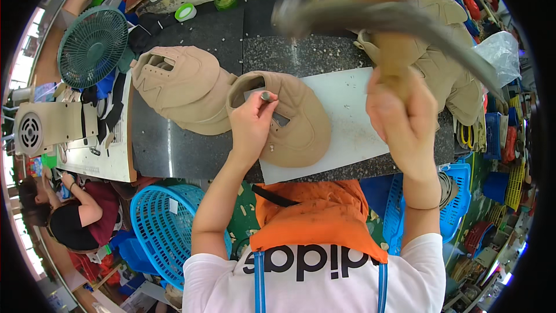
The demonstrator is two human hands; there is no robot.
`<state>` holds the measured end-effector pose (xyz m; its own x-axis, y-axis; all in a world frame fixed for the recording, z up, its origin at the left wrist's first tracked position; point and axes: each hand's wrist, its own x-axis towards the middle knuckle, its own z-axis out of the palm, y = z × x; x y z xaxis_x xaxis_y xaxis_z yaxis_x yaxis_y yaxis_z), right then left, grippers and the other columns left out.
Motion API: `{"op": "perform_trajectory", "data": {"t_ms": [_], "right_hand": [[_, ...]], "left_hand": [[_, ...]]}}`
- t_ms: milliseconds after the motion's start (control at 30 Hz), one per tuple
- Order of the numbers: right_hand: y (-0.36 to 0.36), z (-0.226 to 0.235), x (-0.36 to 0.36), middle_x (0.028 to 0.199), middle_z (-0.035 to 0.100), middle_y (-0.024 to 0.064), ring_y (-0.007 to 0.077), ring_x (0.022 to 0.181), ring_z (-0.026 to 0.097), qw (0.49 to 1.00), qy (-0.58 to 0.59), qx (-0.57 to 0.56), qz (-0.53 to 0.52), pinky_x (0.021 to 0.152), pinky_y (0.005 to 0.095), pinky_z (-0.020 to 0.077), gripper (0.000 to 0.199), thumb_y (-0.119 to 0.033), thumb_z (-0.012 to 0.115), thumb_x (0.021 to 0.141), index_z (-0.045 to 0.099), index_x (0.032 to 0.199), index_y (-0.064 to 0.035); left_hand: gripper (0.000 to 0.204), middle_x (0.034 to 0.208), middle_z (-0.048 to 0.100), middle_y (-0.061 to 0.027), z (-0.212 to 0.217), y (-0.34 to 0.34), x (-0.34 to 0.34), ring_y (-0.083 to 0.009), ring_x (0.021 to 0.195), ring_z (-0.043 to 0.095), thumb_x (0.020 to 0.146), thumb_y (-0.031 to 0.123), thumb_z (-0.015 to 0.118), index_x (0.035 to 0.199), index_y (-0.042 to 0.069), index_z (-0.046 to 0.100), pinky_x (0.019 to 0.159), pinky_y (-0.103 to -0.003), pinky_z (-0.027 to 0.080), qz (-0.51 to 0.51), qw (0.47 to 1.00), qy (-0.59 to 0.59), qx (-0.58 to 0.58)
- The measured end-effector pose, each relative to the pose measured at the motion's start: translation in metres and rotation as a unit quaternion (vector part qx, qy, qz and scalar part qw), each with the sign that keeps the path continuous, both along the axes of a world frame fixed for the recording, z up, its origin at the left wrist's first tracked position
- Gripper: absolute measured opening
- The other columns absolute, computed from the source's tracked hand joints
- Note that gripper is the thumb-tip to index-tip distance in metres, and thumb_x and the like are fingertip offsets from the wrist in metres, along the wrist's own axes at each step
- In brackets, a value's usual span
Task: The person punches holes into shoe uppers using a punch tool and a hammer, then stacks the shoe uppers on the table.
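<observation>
My left hand (250, 123) pinches a short metal punch (266, 97), its round top showing above my fingers. Beneath that hand lies a tan shoe upper (304, 124) with an oblong opening and small holes; the punch's lower tip is hidden. The upper rests on a white sheet (353, 116), which lies on the dark speckled bench. Raised above the bench to the right, my right hand (402, 110) grips a hammer by its wooden handle (394, 58). The hammer's long, curved metal head is smeared by motion.
Stacked tan uppers (179, 75) lie left, with a larger pile (446, 46) at right. Tape rolls (185, 12) sit at the back. A green fan (92, 46) stands far left; blue baskets (165, 226) flank me below the bench. Another person (87, 211) sits at lower left.
</observation>
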<state>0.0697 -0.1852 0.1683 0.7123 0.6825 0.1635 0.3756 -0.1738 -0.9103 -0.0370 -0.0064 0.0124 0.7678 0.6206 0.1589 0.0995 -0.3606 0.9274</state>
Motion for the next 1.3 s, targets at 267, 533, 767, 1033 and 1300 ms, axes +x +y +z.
{"op": "perform_trajectory", "data": {"t_ms": [267, 533, 767, 1033, 1300], "right_hand": [[-0.016, -0.032, 0.014, 0.061, 0.056, 0.0187, 0.0404, 0.06, 0.055, 0.953, -0.176, -0.233, 0.086, 0.051, 0.0461, 0.0425, 0.023, -0.019, 0.058, 0.084, 0.044, 0.089, -0.001], [-0.016, 0.029, 0.008, 0.057, 0.042, -0.0001, 0.0037, 0.04, 0.03, 0.977, -0.055, 0.173, -0.109, 0.037, 0.0191, 0.0228, 0.034, -0.034, 0.046, 0.093, 0.048, 0.093, 0.0003], [-0.008, -0.036, 0.008, 0.058, 0.048, 0.0033, 0.012, 0.045, 0.046, 0.954, -0.229, 0.188, -0.048, 0.039, 0.0253, 0.034, 0.026, -0.033, 0.045, 0.093, 0.047, 0.09, -0.0076], [-0.025, 0.002, 0.015, 0.06, 0.054, 0.016, 0.0342, 0.051, 0.052, 0.982, -0.126, -0.137, 0.01, 0.048, 0.0377, 0.041, 0.021, -0.021, 0.058, 0.085, 0.048, 0.09, -0.0027], [-0.029, -0.048, 0.017, 0.064, 0.053, 0.0128, 0.0269, 0.048, 0.046, 0.918, -0.349, -0.09, 0.164, 0.047, 0.0324, 0.04, 0.02, -0.019, 0.056, 0.085, 0.052, 0.097, -0.0028]], "left_hand": [[0.01, 0.091, 0.063, -0.0075, -0.005, 0.01, 0.007, -0.0135, 0.083, 0.061, 0.088, 0.001, 0.051, 0.097, 0.001, 0.055, 0.073, -0.026, 0.052, -0.024, 0.961, -0.077, -0.264], [0.014, 0.096, 0.062, -0.0106, -0.01, 0.015, 0.006, -0.0151, 0.088, 0.061, 0.089, 0.001, 0.051, 0.102, 0.001, 0.052, 0.075, -0.027, 0.053, -0.082, 0.949, -0.061, -0.298], [0.013, 0.094, 0.063, -0.0102, 0.0, -0.002, 0.0, -0.0124, 0.086, 0.061, 0.088, 0.001, 0.054, 0.101, 0.0, 0.053, 0.073, -0.025, 0.053, -0.092, 0.99, 0.083, 0.064], [0.012, 0.094, 0.063, -0.0105, -0.005, 0.013, 0.004, -0.0154, 0.087, 0.062, 0.09, 0.002, 0.051, 0.102, 0.001, 0.052, 0.073, -0.026, 0.054, -0.108, 0.942, -0.033, -0.317], [0.012, 0.093, 0.063, -0.0075, 0.0, -0.01, 0.009, -0.0141, 0.088, 0.062, 0.089, 0.002, 0.052, 0.101, 0.002, 0.052, 0.074, -0.026, 0.054, -0.133, 0.988, 0.082, 0.004]]}}
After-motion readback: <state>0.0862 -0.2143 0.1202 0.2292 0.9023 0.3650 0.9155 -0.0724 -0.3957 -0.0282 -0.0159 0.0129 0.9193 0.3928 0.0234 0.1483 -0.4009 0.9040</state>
